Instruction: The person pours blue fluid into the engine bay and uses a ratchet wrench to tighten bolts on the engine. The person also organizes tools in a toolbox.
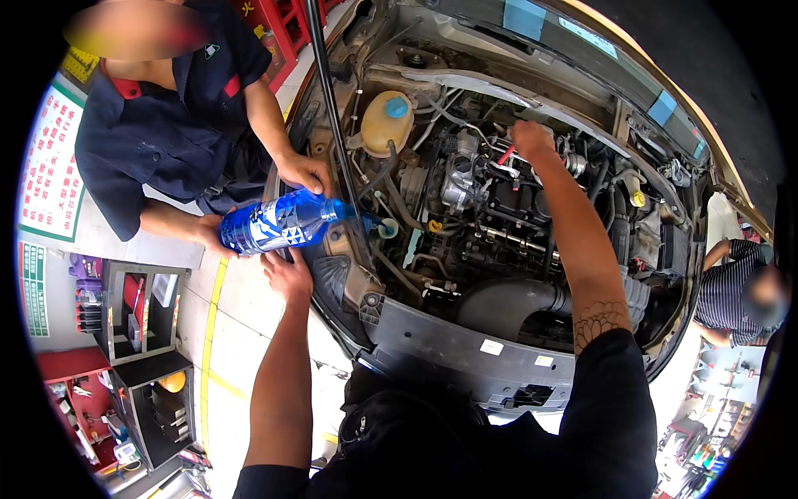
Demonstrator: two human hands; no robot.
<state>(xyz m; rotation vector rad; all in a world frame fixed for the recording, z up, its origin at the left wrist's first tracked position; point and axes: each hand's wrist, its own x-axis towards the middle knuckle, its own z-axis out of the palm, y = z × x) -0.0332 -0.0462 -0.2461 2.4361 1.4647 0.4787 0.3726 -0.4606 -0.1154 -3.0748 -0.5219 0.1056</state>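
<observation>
A clear blue plastic bottle (278, 223) with a white and blue label lies tilted at the car's left front corner, its neck pointing toward the engine bay. My left hand (289, 279) is at its underside, fingers against it and partly hidden behind it. A co-worker's hands hold the same bottle at its base and near its shoulder. Deep over the engine (515, 200), my right hand (534, 140) is closed around something with a red handle (506, 155); its working end is hard to make out.
A black prop rod (328, 91) crosses beside the co-worker. A yellowed coolant tank (386, 123) with a blue cap sits at the bay's left. The front panel (465, 353) lies before me. Tool shelves (154, 399) stand lower left; another person (740, 287) is at far right.
</observation>
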